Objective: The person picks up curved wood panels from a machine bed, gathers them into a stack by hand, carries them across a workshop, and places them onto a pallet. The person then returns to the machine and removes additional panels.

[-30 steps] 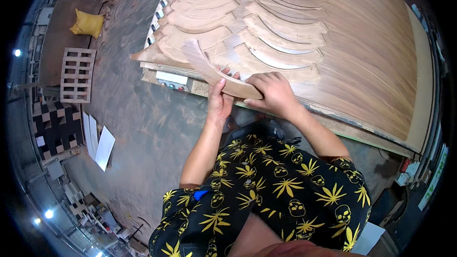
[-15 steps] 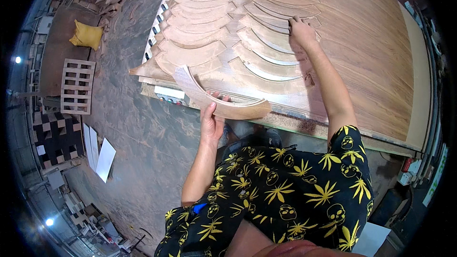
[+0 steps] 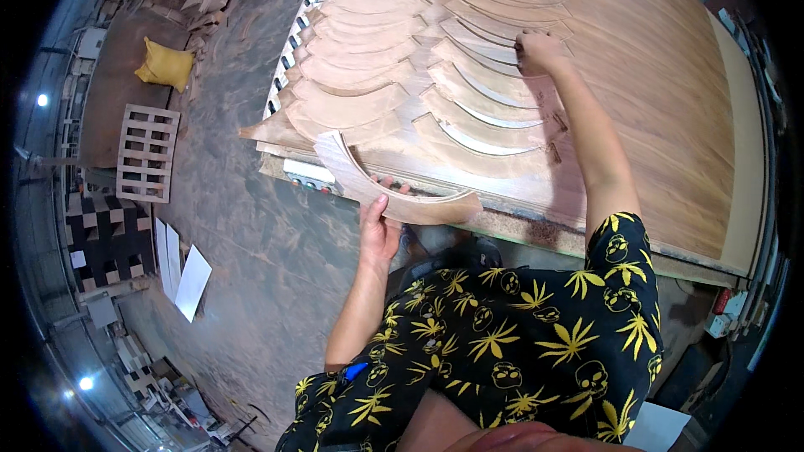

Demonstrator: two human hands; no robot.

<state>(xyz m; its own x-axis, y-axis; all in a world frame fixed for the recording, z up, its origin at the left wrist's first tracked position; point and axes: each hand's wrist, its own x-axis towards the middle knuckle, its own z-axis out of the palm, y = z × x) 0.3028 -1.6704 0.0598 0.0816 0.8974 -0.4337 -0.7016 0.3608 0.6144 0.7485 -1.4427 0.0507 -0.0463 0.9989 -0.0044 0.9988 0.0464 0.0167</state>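
My left hand (image 3: 379,224) is closed round a small stack of curved wooden pieces (image 3: 345,172), held above the near edge of the table. Its thumb lies over the front face and fingertips show behind the inner curve. Out over the wood sheet, my right hand (image 3: 543,52) has its fingers curled down at the right part of a curved wooden piece (image 3: 486,61) in the cut rows. The fingertips are partly hidden. More arc-shaped pieces (image 3: 356,106) lie in two columns, dusted with sawdust, with gaps showing between some of them.
The big wood-grain sheet (image 3: 653,117) extends right on the machine table. A control box with buttons (image 3: 308,174) sits at its near left corner. On the floor to the left are a yellow sack (image 3: 165,64), a slatted pallet (image 3: 146,153) and white panels (image 3: 193,283).
The whole view has shifted slightly, moving the scene to the right. My right hand's fingers look more curled at the cut pieces; my left hand keeps its stack.
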